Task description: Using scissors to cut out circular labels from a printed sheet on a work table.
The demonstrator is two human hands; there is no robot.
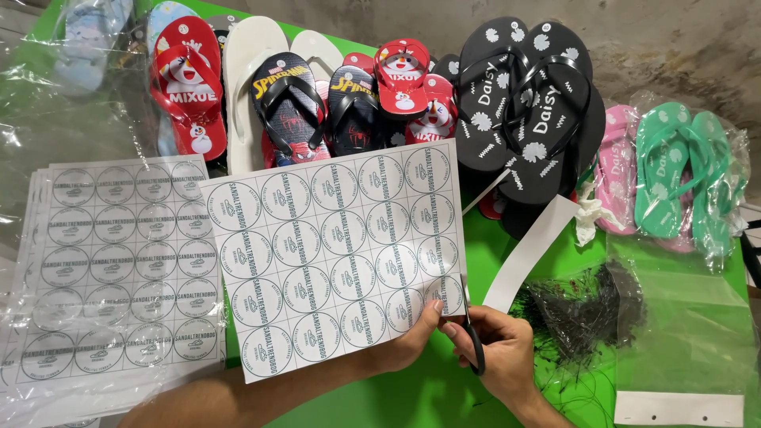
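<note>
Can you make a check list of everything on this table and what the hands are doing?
Surface: green table, mostly covered.
Job's things: label sheet printed with round labels; scissors at its right edge; cut-off white strip beside it.
Clutter: stack of label sheets in plastic at left; flip-flops along the back; bag of black ties at right.
Hands: left hand holds the sheet's bottom edge; right hand grips the scissors.
Cables: nothing seen.
Surroundings: grey concrete wall behind.

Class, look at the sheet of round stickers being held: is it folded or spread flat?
Spread flat: the sticker sheet shows every row of circles uncreased, held at its lower edge.
</note>
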